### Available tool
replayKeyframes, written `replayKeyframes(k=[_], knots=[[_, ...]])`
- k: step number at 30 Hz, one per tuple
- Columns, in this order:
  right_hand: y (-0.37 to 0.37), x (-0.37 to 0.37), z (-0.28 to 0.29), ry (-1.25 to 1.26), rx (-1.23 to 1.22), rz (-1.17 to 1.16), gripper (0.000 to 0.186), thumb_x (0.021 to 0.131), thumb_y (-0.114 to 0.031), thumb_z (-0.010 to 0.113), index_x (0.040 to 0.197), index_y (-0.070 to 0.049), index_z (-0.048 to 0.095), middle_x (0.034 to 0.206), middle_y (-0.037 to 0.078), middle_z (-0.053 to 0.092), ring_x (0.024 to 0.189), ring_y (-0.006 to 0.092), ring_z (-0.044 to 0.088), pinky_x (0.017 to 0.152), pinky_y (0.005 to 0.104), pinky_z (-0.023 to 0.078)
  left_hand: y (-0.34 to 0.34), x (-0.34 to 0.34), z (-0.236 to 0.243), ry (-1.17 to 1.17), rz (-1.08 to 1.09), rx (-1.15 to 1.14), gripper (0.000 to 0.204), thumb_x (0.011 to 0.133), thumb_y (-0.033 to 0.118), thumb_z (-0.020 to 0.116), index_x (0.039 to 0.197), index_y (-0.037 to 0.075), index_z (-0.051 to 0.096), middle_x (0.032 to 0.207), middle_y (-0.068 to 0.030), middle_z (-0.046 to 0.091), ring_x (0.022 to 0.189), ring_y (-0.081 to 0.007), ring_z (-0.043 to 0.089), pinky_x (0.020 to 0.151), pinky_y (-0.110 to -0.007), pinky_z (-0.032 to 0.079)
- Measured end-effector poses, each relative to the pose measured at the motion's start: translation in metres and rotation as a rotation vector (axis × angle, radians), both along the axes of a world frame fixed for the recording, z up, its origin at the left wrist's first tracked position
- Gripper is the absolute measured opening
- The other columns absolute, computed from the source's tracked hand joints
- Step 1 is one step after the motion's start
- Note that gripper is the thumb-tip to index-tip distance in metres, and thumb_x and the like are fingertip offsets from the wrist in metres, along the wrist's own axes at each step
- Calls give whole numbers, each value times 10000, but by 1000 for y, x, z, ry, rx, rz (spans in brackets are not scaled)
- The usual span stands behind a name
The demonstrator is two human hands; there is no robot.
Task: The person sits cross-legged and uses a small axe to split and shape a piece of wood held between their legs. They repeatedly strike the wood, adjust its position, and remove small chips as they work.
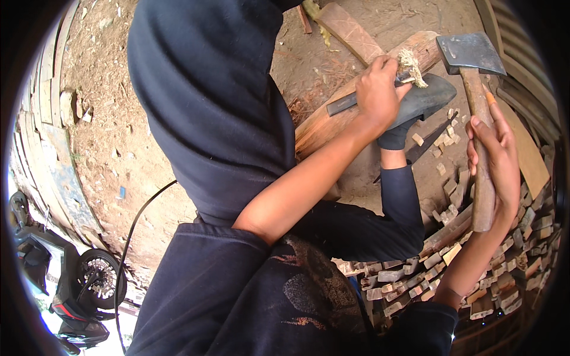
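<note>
My left hand [379, 90] is closed around a chisel, its flat dark blade [341, 105] pointing left over a reddish-brown timber [320, 126]. From the top of the fist sticks out the chisel's frayed, pale fibrous butt end [411, 66]. In my right hand [497, 148] a hatchet [477, 95] stands upright, its broad grey metal head [472, 52] up and to the right of the chisel. The fingers wrap the middle of its wooden handle. A small orange stick [489, 96] shows at these fingers. My foot in a dark shoe [427, 101] lies against the timber.
Many small wood offcuts [409, 276] are heaped at the lower right. A flat board [350, 32] lies behind the timber. Near the shoe are a dark long blade [432, 141] and small wood blocks [446, 139]. A motorcycle [71, 279] and a black cable [132, 231] are at left.
</note>
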State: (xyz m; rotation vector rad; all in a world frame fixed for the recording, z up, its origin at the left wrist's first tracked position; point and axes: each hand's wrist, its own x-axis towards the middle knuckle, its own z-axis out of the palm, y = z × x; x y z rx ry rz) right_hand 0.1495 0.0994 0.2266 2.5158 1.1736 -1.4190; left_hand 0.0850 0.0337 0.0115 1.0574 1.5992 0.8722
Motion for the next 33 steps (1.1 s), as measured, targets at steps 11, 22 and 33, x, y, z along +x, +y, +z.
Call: replayKeyframes(k=[11,22,33], knots=[[16,2,-6,36,11,-26,608,912,-126,573,1469,-59,338,751,28,532,475,65,466,392,210,388,1,-1,-2,-23,40,-1,375,693,175,790,947,3,576,990,-171,619,854,-403,612,725,-463,487],[16,-7,-7,64,-5,68,604,911,-130,568,1466,-53,343,755,23,533,490,62,476,401,207,386,-1,-9,3,-64,67,10,344,672,179,785,864,-4,565,910,-187,621,827,-398,615,692,-458,489],[22,-14,-20,99,-122,170,577,924,-141,563,1463,-78,368,754,26,549,511,73,485,438,225,404,-5,-14,-4,-30,89,-47,343,683,165,785,879,-8,564,918,-183,622,829,-400,617,703,-458,488]])
